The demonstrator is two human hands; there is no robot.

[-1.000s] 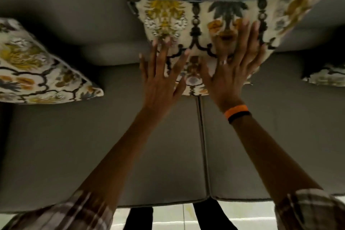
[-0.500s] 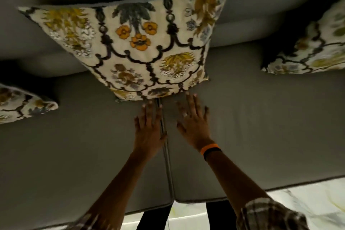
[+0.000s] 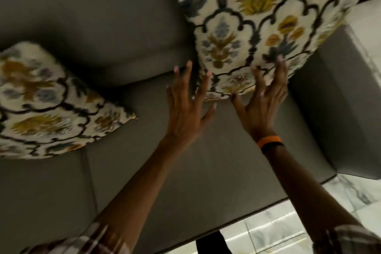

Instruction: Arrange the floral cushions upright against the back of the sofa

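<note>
Fingertips [image 3: 280,59] of the right hand [image 3: 261,107]: spread apart, laid flat against the lower front face of a floral cushion [image 3: 266,33], nothing clamped. Thumb splayed toward the cushion's bottom edge.

Left hand [image 3: 186,109]: fingers fanned wide, palm down, at the same cushion's lower left corner; two fingertips overlap its edge, whether touching cannot be told through the motion blur.

Wrist item: orange band [image 3: 269,141] with a dark strap beside it, on the right wrist. Both forearms bare, stretched forward; plaid sleeves [image 3: 88,243] pushed back near the elbows.

Floral cushion, first: cream ground, dark trellis lines, yellow and blue flowers. Stands leaning against the grey sofa's backrest [image 3: 107,16], bottom edge on the seat [image 3: 206,171], next to the sofa's right armrest [image 3: 329,105].

Second floral cushion [image 3: 47,105]: same pattern, well to the left of the first, lying slanted with one corner pointing toward the hands.

Surface and room: grey upholstered seat with a seam running front to back; pale marbled floor tiles [image 3: 288,231] in front of the sofa. Dim light.
</note>
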